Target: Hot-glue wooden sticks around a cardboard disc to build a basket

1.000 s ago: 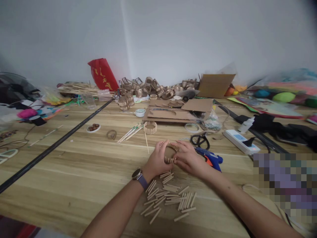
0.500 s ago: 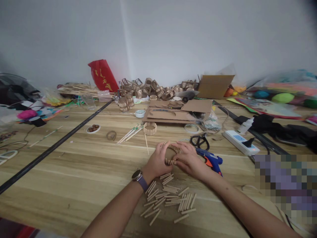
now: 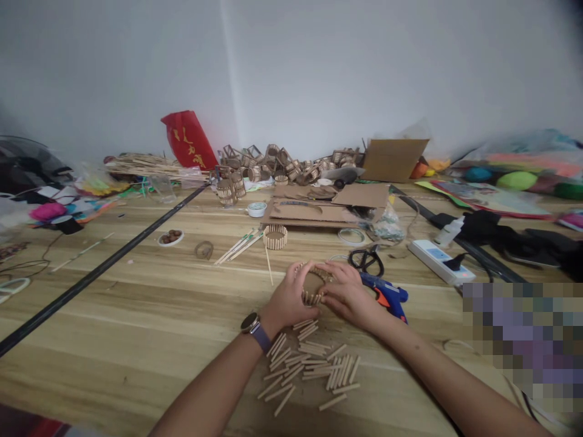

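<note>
Between my two hands is a round cardboard ring edged with short wooden sticks (image 3: 312, 298). My left hand (image 3: 291, 296) wraps its left side, thumb near the front and fingers toward the back. On its right side my right hand (image 3: 348, 294) grips the rim with thumb and fingertips; part of the ring is hidden behind the fingers. Short cut sticks (image 3: 314, 364) lie scattered in front of the wrists. A blue glue gun (image 3: 392, 295) with an orange trigger rests just beyond my right hand. Farther off stands a similar stick-edged ring (image 3: 275, 237).
Black-handled scissors (image 3: 367, 260) and a tape roll (image 3: 351, 235) lie behind the hands. Cardboard sheets (image 3: 296, 213), a small white tub (image 3: 257, 209) and a dish of brown balls (image 3: 170, 237) sit farther back. A white power strip (image 3: 439, 262) is at right, a red bag (image 3: 189, 141) by the wall.
Both hands keep their grip on the ring, with hardly any movement. The whole view has shifted very slightly.
</note>
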`<state>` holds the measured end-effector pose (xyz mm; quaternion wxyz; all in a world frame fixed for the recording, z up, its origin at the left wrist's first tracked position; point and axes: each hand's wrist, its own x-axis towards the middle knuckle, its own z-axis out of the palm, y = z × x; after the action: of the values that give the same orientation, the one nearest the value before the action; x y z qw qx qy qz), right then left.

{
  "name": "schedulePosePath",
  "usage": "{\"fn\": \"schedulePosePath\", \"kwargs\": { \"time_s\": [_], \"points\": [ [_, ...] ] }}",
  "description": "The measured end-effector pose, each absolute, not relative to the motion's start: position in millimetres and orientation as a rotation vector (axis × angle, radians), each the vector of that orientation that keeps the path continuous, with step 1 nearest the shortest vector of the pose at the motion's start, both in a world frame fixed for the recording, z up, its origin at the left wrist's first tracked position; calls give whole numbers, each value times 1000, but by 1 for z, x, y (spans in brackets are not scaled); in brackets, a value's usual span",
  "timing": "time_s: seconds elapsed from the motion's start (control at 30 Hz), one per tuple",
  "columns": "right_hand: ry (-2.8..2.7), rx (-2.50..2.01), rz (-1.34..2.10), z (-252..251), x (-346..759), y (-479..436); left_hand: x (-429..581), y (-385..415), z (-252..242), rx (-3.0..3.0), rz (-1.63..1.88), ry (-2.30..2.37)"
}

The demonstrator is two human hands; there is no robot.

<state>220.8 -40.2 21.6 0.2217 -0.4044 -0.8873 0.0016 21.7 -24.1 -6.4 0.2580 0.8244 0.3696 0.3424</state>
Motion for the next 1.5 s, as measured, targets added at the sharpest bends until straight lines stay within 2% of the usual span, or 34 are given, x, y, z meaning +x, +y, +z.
{"fn": "schedulePosePath", "kwargs": {
  "time_s": [0.7, 1.23, 1.5],
  "points": [
    [-2441, -1129, 49, 21, 222, -40, 24, -23, -9, 2208, 958, 1049],
    [-2421, -1121, -37, 23, 222, -41, 23, -21, -13, 2181, 1092, 1061],
    [-2277, -1163, -116, 37, 236, -46, 24, -21, -10, 2077, 1039, 1146]
  ]
}}
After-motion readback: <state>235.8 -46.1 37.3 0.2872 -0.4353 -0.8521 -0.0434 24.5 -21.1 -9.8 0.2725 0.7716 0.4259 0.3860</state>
